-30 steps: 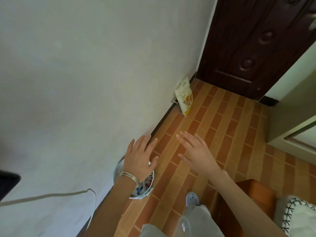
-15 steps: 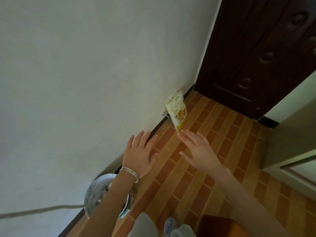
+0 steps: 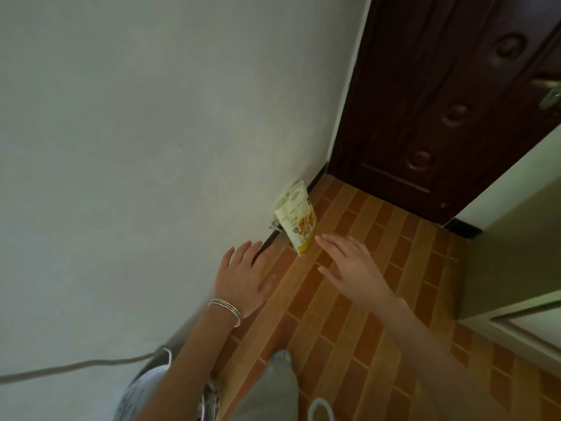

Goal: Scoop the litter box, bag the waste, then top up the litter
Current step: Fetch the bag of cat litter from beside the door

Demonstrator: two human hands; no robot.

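A cream and yellow printed bag (image 3: 297, 219) leans upright against the white wall, on the floor near the door corner. My right hand (image 3: 352, 267) is stretched out with spread fingers, its fingertips just short of the bag's lower right edge. Fingers apart as well, my left hand (image 3: 243, 281) with thin silver bangles on the wrist hovers to the left, near the dark skirting, holding nothing. No litter box or scoop is in view.
A dark brown panelled door (image 3: 449, 95) closes the far end of the brick-patterned floor (image 3: 349, 323). A patterned bowl (image 3: 142, 393) sits by the wall at the bottom left under my arm, with a grey cable (image 3: 76, 366) running beside it. A pale cabinet (image 3: 516, 268) stands at right.
I have walked forward: the bag is nearer and both open hands have reached closer to it. The bowl has slid down to the bottom edge of the view.
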